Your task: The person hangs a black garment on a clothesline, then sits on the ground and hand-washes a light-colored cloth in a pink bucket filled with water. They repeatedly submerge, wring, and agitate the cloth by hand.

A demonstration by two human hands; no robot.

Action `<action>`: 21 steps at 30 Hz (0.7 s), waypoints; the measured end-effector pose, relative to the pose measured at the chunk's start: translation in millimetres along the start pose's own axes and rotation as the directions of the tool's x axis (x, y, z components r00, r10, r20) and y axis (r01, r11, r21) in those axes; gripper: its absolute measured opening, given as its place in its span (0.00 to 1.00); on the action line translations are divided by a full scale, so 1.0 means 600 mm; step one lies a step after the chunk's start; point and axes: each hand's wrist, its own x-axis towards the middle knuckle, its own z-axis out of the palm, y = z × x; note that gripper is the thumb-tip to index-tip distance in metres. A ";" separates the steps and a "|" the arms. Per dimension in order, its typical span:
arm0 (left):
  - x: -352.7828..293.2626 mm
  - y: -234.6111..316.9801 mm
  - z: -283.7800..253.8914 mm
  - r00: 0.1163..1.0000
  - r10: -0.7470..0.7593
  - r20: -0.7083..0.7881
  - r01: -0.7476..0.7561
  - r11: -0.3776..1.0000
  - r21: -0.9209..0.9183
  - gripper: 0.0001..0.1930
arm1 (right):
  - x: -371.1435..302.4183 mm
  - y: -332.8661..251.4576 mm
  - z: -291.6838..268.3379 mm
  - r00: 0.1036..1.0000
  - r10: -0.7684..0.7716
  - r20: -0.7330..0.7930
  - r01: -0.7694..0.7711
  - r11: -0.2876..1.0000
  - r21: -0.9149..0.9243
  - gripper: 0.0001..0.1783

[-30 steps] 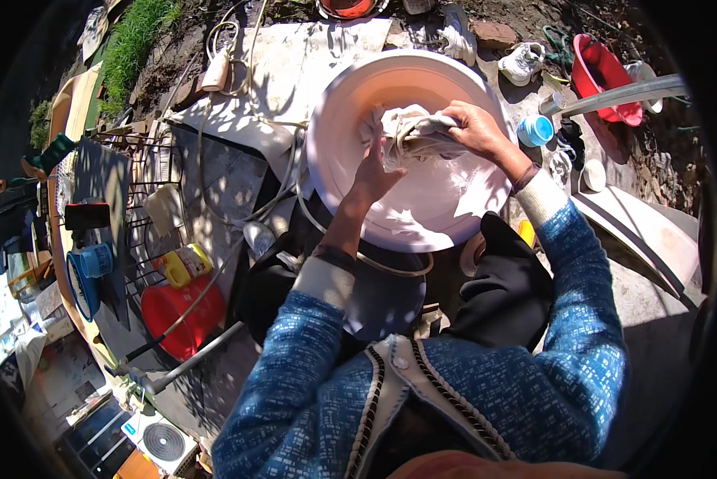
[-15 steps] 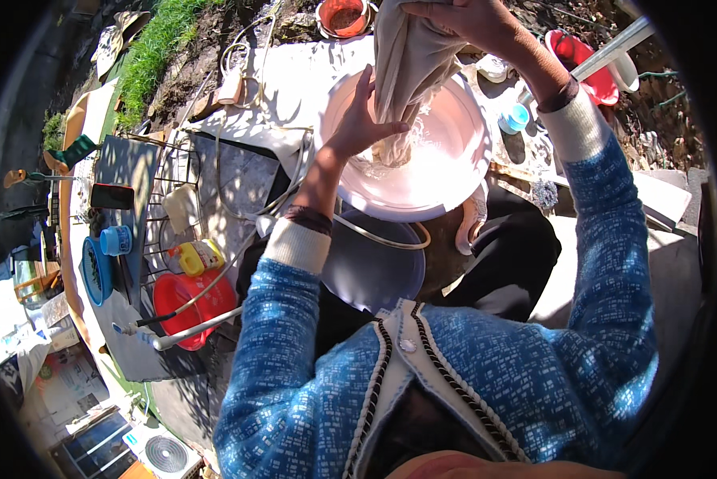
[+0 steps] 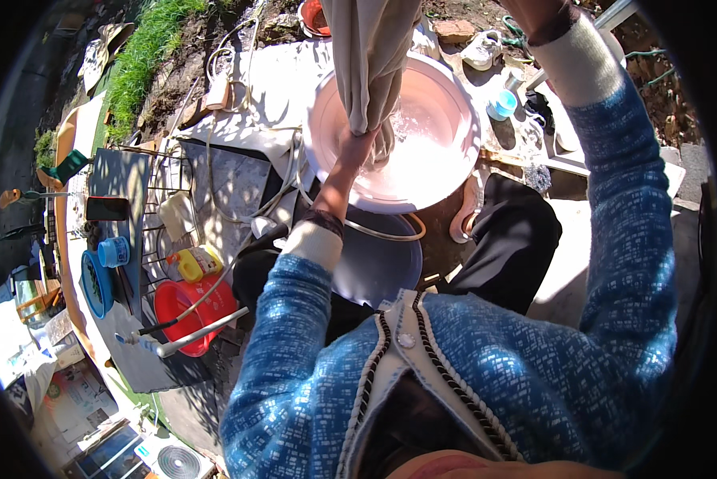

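A long, wet-looking beige-grey cloth (image 3: 366,64) hangs in folds over a pale pink basin (image 3: 442,172), its lower end down at the water. Whether it is a garment, I cannot tell. Low on the cloth, my left hand (image 3: 358,146) is closed around it, fingers partly behind the folds. Beyond the top edge of the head view the cloth's upper end is cut off. My right hand (image 3: 532,11) is raised at that same edge; only its wrist end shows, and the fingers are out of sight.
Beneath the pink basin stands a grey-blue tub (image 3: 374,259). To the left are a red basin (image 3: 186,307), a yellow jug (image 3: 196,263), a phone-like dark slab (image 3: 107,209) and a hose (image 3: 214,168). A light-blue cup (image 3: 502,104) and a white shoe (image 3: 481,51) lie right.
My left hand has gone from spread fingers beside the cloth to gripping it. My right hand has risen mostly out of view, and the cloth is lifted higher and further left.
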 end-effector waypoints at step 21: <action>-0.008 0.243 -0.001 0.984 -0.057 0.170 0.178 0.414 -0.893 0.17 | -0.196 0.259 -0.087 0.911 0.413 0.012 -0.413 0.910 -0.025 0.14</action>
